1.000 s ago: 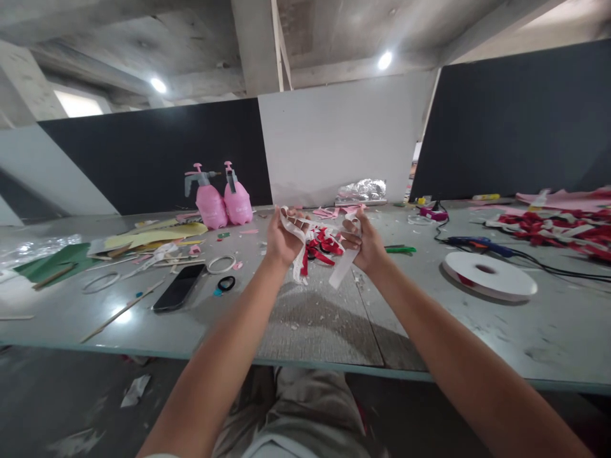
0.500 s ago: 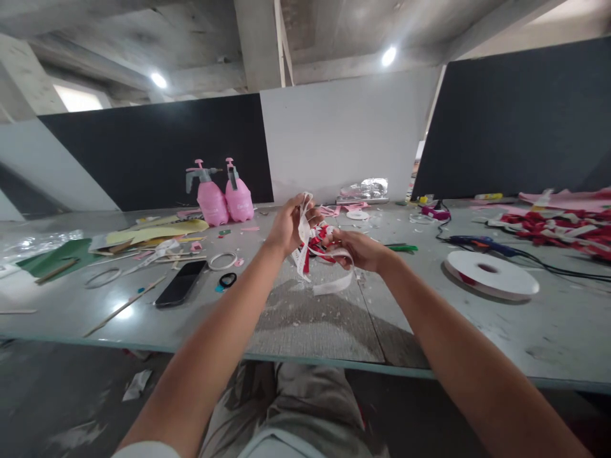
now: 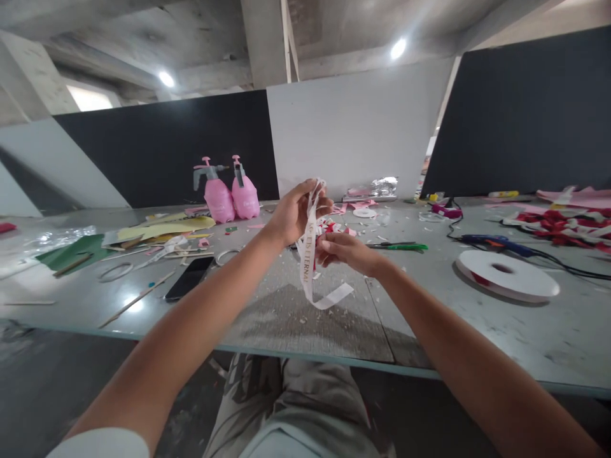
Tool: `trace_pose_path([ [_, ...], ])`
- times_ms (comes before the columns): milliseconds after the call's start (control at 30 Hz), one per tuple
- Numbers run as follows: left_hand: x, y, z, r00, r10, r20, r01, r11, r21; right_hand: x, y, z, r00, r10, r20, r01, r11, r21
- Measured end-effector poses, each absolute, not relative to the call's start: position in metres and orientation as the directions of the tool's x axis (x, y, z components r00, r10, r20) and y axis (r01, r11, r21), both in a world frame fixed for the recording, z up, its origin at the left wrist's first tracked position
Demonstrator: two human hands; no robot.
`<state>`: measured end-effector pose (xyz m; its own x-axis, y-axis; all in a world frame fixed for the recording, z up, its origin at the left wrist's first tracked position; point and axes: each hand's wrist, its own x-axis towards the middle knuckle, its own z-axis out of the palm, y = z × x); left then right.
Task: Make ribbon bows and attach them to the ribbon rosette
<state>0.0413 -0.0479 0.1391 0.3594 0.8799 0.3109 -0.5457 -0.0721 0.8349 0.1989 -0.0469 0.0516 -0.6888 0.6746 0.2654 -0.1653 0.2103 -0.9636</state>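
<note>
A white ribbon (image 3: 307,264) with gold lettering hangs from my left hand (image 3: 293,213), whose fingers are closed on its looped upper part. Its lower end curls forward just above the table. My right hand (image 3: 348,251) is closed, thumb against fingers, at a bunch of red and white ribbon (image 3: 329,226). That bunch is partly hidden behind the fingers and the hanging strip. Right of my right hand lie green-handled scissors (image 3: 405,246).
Farther right are a white ribbon spool (image 3: 506,275), a blue glue gun (image 3: 499,243) with its cable, and a red and white ribbon pile (image 3: 563,226). At left lie a phone (image 3: 189,278), a thin stick (image 3: 136,300) and papers (image 3: 165,229). Two pink spray bottles (image 3: 219,200) stand behind.
The white ribbon's printed length now hangs lower, in front of the red and white bunch. My left hand has risen slightly; my right hand's fingers have drawn together. The view has shifted a little left.
</note>
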Motion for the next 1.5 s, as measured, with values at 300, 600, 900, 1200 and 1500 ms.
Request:
trace_pose_path([
  [300,0.035,-0.031,0.138,0.173,0.93,0.324,-0.718,-0.106,0.688,0.198,-0.058,0.055,-0.671,0.682,0.289,-0.361,0.04,-0.932],
  [600,0.045,-0.003,0.106,0.092,0.942,0.323,-0.818,-0.113,0.564,0.236,-0.043,0.077,-0.316,0.85,0.422,-0.67,0.114,-0.733],
  [900,0.046,-0.006,0.065,0.117,0.955,0.273,-0.86,-0.039,0.508,0.23,-0.035,0.07,-0.15,0.924,0.352,-0.625,0.187,-0.758],
  [1200,0.052,-0.021,0.048,0.174,0.943,0.282,-0.821,-0.019,0.571,0.205,-0.036,0.054,-0.174,0.924,0.34,-0.531,0.203,-0.823],
  [1500,0.051,-0.021,0.045,0.223,0.932,0.285,-0.719,-0.04,0.694,0.203,-0.032,0.045,-0.236,0.928,0.287,-0.509,0.133,-0.851],
])
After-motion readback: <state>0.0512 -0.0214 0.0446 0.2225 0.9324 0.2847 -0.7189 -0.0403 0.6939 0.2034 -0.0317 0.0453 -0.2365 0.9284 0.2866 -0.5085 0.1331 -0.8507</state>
